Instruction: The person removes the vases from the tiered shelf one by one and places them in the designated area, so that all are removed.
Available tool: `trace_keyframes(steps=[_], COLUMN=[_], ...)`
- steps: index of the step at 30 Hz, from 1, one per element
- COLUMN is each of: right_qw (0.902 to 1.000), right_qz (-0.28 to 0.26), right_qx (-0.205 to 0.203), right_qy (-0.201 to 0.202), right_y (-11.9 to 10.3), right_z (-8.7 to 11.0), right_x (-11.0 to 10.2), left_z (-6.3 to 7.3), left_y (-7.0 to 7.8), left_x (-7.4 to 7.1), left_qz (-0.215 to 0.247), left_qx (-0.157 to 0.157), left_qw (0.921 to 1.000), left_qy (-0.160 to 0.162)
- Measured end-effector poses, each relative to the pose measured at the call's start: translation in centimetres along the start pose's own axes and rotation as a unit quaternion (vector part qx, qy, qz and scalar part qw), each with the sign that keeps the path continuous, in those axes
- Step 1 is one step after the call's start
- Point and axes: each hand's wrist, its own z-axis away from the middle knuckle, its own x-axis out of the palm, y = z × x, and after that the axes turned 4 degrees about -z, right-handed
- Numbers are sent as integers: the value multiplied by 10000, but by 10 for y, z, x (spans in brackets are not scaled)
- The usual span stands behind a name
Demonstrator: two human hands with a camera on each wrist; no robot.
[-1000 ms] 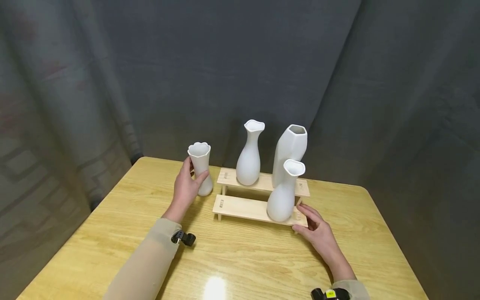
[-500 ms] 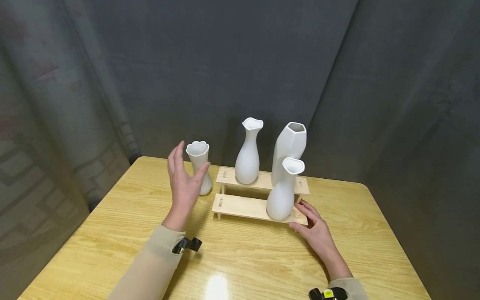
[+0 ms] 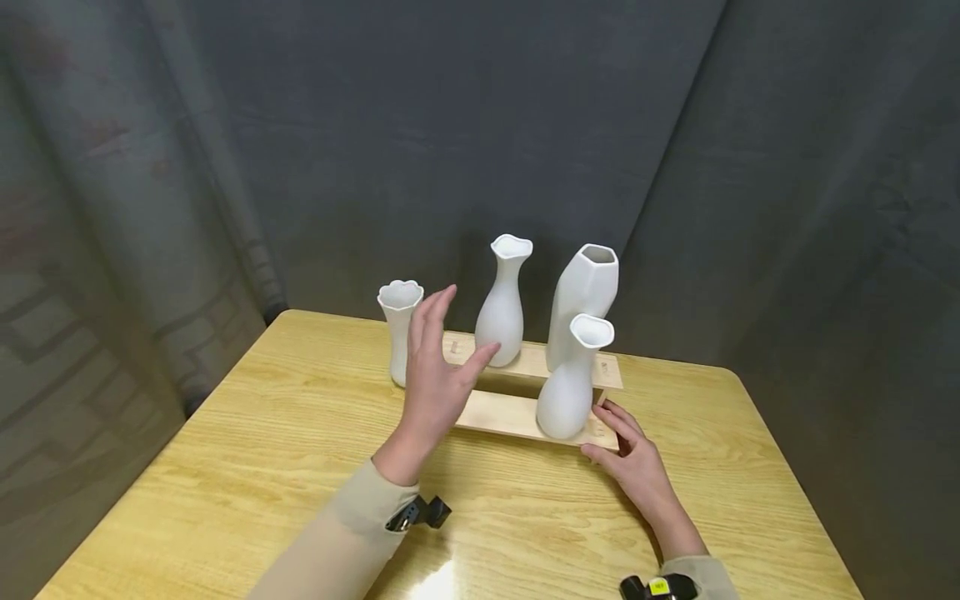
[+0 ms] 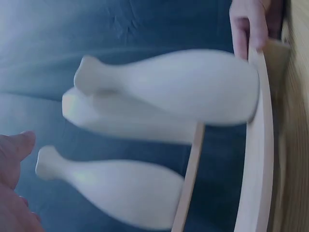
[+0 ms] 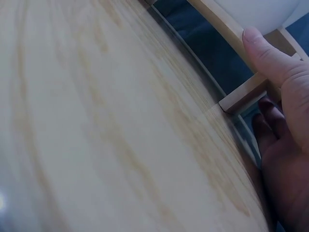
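Note:
My left hand [image 3: 435, 383] is raised with fingers and thumb spread, holding nothing, and overlaps the left end of a two-tier wooden stand [image 3: 495, 411] in the head view. Just left of it a white scalloped-rim vase [image 3: 397, 342] stands upright on the table, partly hidden. My right hand [image 3: 636, 468] grips the stand's right end; in the right wrist view its thumb [image 5: 268, 55] lies on the front edge. The upper tier bears a slim-necked white vase [image 3: 501, 321] and a tall faceted vase [image 3: 585, 292]. A round-bellied vase [image 3: 564, 400] stands on the lower tier's right.
The stand is on a light wooden table [image 3: 300, 417] with rounded far corners. A dark grey curtain [image 3: 450, 125] hangs behind it and along both sides. The faceted vase is partly covered by the round-bellied one.
My left hand has let go of the scalloped-rim vase and moved right, toward the slim-necked vase. The scalloped-rim vase stays on the table. My right hand keeps its place on the stand.

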Motion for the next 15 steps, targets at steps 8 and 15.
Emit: trace_keyframes(steps=[8, 15], right_qw=[10000, 9998], right_qz=[-18, -147], right_qx=[57, 138], right_qy=[-27, -77], right_y=[0, 2], right_z=[-1, 0], right_x=[-2, -3], left_z=[6, 13], left_y=[27, 40], left_x=[27, 50], left_qz=[358, 597], left_qx=[-358, -599], left_qw=[9981, 9929], left_qy=[-348, -839])
